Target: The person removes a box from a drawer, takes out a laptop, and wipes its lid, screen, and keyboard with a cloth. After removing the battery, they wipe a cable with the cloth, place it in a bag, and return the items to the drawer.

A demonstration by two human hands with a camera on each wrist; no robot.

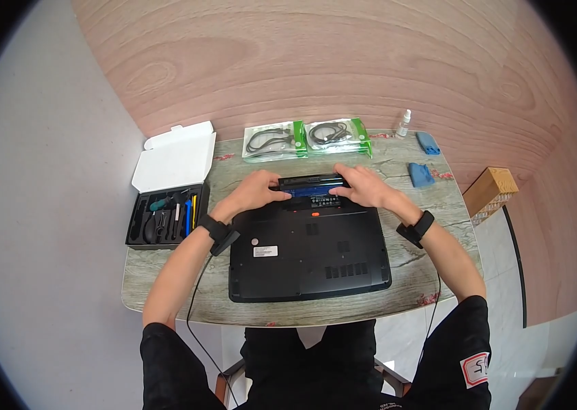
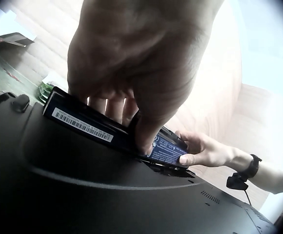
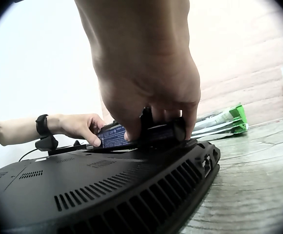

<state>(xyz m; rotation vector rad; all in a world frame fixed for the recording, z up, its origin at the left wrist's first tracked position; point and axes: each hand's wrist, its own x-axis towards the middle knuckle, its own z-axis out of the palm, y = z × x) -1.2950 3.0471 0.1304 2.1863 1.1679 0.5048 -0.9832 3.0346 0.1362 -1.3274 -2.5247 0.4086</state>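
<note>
A black laptop (image 1: 302, 273) lies bottom side up on the table. At its far edge is a black laptop battery (image 2: 83, 125) with a blue label and a white barcode sticker, tilted up over the battery bay. My left hand (image 1: 254, 190) grips one end of the battery, thumb on the labelled face and fingers behind. The other end is held by my right hand (image 1: 368, 189), its thumb also against the blue label. In the right wrist view, the battery's near end sits close over the laptop's back edge. Part of the bay is hidden behind the battery.
An open tool box (image 1: 165, 215) with screwdrivers and other tools stands at the left. Bagged cables (image 1: 271, 140) lie behind the laptop. A small spray bottle (image 1: 404, 124) and blue cloths (image 1: 421, 175) are at the back right of the table (image 1: 411, 273).
</note>
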